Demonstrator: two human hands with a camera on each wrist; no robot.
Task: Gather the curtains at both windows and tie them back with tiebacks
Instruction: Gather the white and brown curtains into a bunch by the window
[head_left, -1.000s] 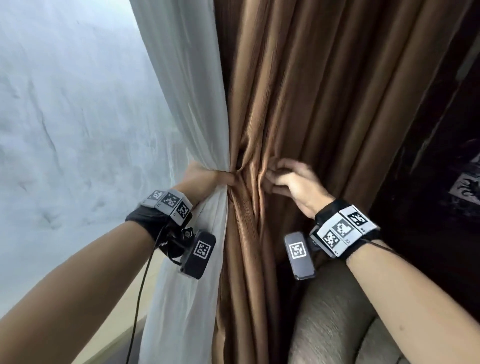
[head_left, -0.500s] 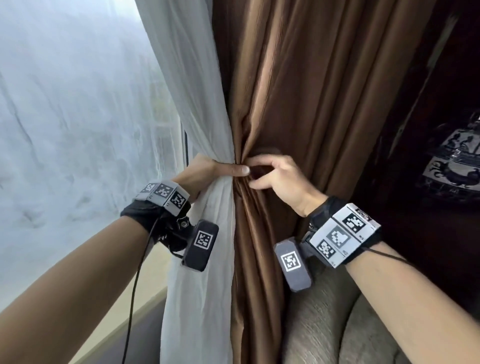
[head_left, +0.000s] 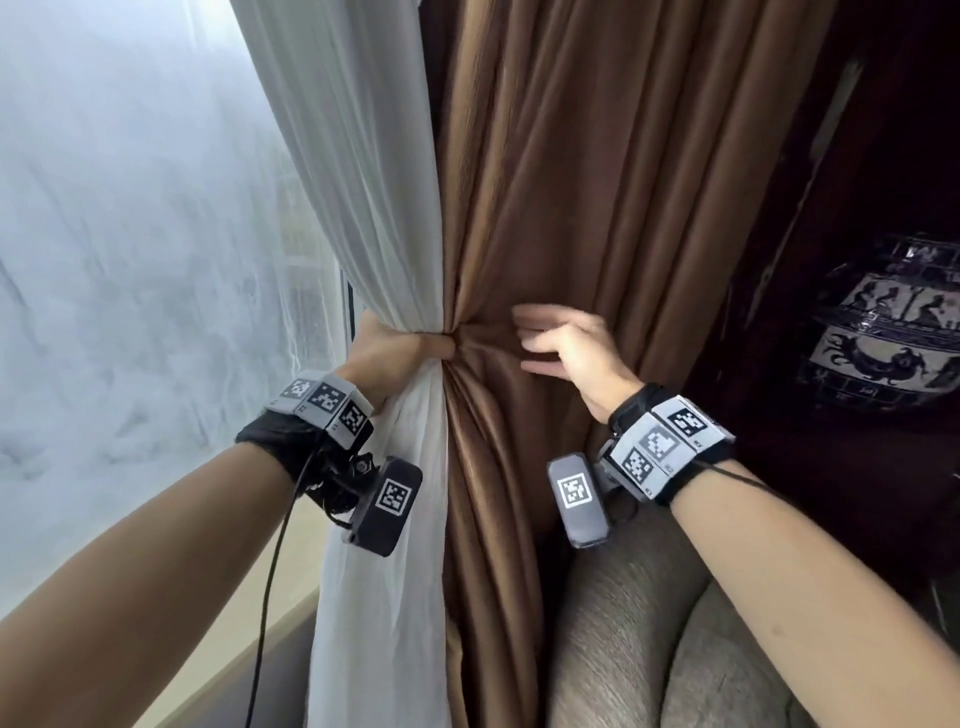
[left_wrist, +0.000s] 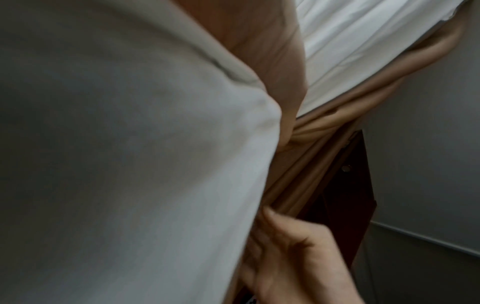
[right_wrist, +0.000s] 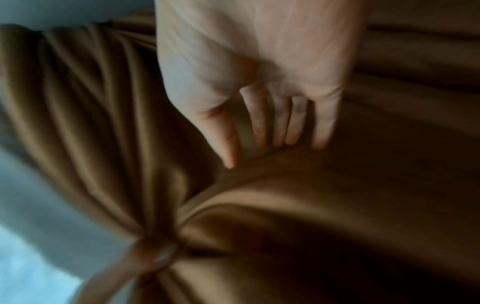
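Note:
A white sheer curtain (head_left: 358, 171) and a brown curtain (head_left: 561, 171) hang side by side at the window. My left hand (head_left: 400, 353) is wrapped round both, bunching them at mid-height; its thumb tip (right_wrist: 163, 257) presses into the brown folds. The white cloth (left_wrist: 130, 164) fills most of the left wrist view. My right hand (head_left: 561, 343) is just right of the bunch, fingers (right_wrist: 259, 119) straight and spread against the brown curtain (right_wrist: 311, 205), holding nothing. No tieback is in view.
The window pane (head_left: 130, 260) with pale netting lies left, its sill (head_left: 249, 660) below. A grey upholstered chair (head_left: 649, 634) stands under my right arm. A dark wooden cabinet with a blue-and-white patterned vase (head_left: 883, 332) is at the right.
My right hand has let go of the brown folds near my left thumb and moved a little right, its fingers now spread. My left hand keeps its grip on the bunch.

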